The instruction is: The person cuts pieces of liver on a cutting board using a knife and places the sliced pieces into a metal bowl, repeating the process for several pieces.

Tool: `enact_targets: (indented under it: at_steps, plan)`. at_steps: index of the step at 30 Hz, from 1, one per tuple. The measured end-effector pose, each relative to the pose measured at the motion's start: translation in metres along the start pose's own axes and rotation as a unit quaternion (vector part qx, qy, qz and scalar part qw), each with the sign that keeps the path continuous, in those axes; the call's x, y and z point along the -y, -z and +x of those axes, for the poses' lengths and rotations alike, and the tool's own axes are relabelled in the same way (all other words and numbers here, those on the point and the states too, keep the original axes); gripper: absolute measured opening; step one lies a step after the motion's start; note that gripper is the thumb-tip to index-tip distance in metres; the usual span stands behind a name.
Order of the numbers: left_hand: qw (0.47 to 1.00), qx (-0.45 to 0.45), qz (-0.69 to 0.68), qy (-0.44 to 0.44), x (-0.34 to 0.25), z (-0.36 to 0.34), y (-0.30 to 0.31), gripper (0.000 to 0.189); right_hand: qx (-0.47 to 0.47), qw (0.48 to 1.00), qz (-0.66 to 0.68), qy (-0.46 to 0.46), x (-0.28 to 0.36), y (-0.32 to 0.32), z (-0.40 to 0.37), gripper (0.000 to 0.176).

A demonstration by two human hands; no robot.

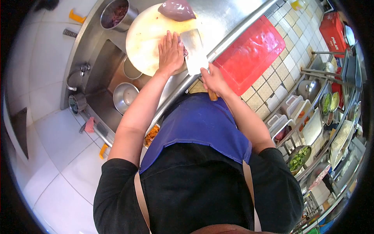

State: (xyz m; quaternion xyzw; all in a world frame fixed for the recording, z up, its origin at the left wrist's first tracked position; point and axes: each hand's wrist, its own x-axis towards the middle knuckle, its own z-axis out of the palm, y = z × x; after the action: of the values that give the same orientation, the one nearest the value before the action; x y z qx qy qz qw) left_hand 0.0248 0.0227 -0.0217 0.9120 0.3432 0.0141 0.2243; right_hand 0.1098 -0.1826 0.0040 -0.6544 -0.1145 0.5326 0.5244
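A wide cleaver (pixel 193 48) with a wooden handle is gripped in my right hand (pixel 214 81), its blade angled over the right edge of a round, pale cutting board (pixel 142 37). My left hand (pixel 170 54) lies flat on the board, fingers stretched out and close together, pointing away from me. Beside its fingers, against the blade, a bit of dark meat (pixel 185 51) shows; the rest of it is hidden by hand and blade. A large, glossy, dark red piece of meat (pixel 177 9) rests at the board's far edge.
Left of the board stands a metal pot (pixel 119 15) with dark meat pieces. The sink (pixel 102 74) holds a metal bowl (pixel 125 97). A red tray (pixel 251 54) lies beyond the counter's edge at right. Shelves with pans and containers (pixel 298 111) line the right side.
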Motion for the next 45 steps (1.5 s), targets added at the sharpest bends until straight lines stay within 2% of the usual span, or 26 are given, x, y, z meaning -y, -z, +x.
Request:
enact_targets:
  at_steps: [3,7,13,20,30,34,39,41,45]
  plan:
    - [1.000,0.016,0.004,0.013,-0.003,-0.001,0.006,0.068,0.026,0.999,0.013,-0.026,0.002,0.003,-0.023,0.023]
    - [0.999,0.024,0.007,0.019,-0.005,-0.004,0.005,0.069,0.028,0.999,-0.014,0.017,-0.005,0.002,0.006,0.026]
    - [0.999,0.033,-0.003,0.043,-0.007,-0.002,0.004,0.070,0.022,0.999,-0.011,0.024,0.006,-0.009,0.038,0.025]
    - [0.998,0.033,-0.001,0.048,-0.008,-0.003,0.008,0.071,0.048,0.999,0.010,0.006,0.000,-0.006,0.008,0.024]
    - [0.998,0.041,0.014,0.048,-0.005,-0.004,0.007,0.073,0.008,0.994,-0.108,0.034,0.014,-0.031,0.054,0.029]
    - [0.998,0.036,0.004,0.047,-0.005,-0.001,0.004,0.073,0.015,0.989,-0.132,0.067,0.006,-0.024,0.032,0.028]
    - [0.999,0.022,0.020,0.031,-0.006,-0.006,0.001,0.072,0.051,0.995,-0.088,-0.004,0.004,-0.025,0.009,0.027]
    - [1.000,0.009,0.006,0.021,-0.006,-0.006,0.004,0.071,0.041,0.992,-0.111,0.039,0.001,-0.031,0.030,0.027]
    - [1.000,0.007,0.020,0.019,-0.003,0.003,-0.001,0.071,0.029,0.990,-0.129,0.055,0.019,-0.043,0.039,0.026]
